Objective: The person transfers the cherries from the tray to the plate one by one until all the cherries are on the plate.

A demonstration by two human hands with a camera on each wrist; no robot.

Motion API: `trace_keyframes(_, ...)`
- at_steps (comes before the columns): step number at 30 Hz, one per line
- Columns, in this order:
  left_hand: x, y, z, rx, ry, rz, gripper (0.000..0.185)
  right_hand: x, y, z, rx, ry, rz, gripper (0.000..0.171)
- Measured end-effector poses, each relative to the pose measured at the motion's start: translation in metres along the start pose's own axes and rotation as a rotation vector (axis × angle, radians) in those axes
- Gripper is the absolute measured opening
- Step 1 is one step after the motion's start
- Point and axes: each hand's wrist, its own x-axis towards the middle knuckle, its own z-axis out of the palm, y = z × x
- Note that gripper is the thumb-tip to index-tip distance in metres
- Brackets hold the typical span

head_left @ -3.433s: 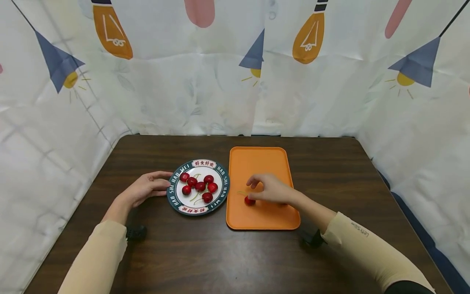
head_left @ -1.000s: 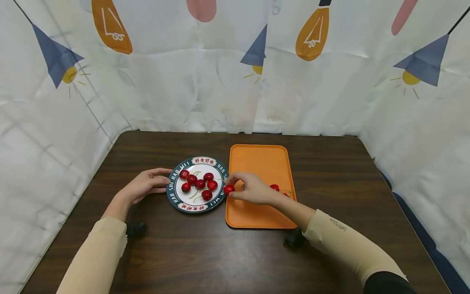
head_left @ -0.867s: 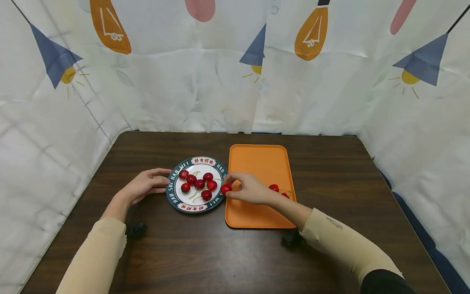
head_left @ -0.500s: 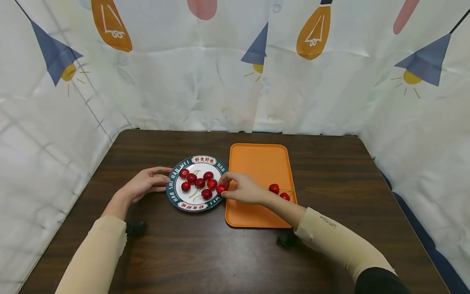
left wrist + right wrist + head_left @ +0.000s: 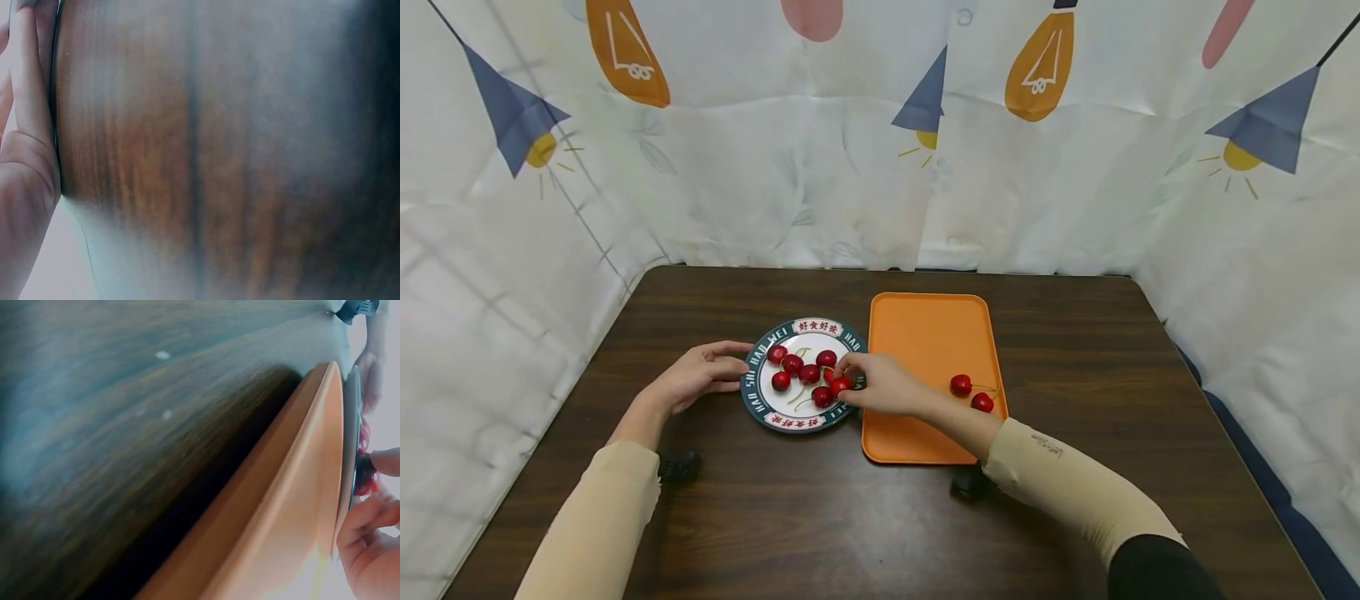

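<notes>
A: Progress, pls?

B: Mostly done, I'd guess. 7 cherries (image 5: 809, 373) lie on the plate (image 5: 758, 404); an 8th cherry (image 5: 841, 386) is pinched btwn thumb & fingers of the R hand (image 5: 880, 385), at the plate's R side.

A: What's left?

B: That one's not yet released, & 2 more sit on the tray (image 5: 925, 333) nr its R edge: far cherry (image 5: 960, 385), near cherry (image 5: 982, 402).

A: L hand (image 5: 700, 377)?

B: Fingers fairly straight at the plate's L rim. No clasp that I can see; prob. just steadying.

A: Anything unclear?

B: Can't tell if the 8th cherry touches plate or nbrs. R fingers hide some rim & partly cover a cherry behind. R forearm (image 5: 951, 425) hides the tray's near R corner. L wrist cam: mostly blurry table (image 5: 156, 125), fingers cut off. R wrist cam: hand & fruit at far R edge, washed out.
</notes>
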Motion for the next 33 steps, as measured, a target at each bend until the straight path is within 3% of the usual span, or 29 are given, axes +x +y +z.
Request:
trace_keyframes(12, -0.001, -0.003, -0.001, 0.006, 0.004, 0.007, 0.060, 0.021, -0.012, 0.011, -0.123, -0.002, 0.016, 0.021)
trace_keyframes(23, -0.002, -0.003, 0.000, 0.007, 0.010, 0.006, 0.059, 0.036, -0.019, 0.011, -0.138, -0.008, -0.002, 0.026)
trace_keyframes(33, -0.002, -0.002, 0.000, 0.009, 0.007, 0.005, 0.060, 0.021, -0.021, -0.003, -0.141, -0.007, -0.082, 0.033)
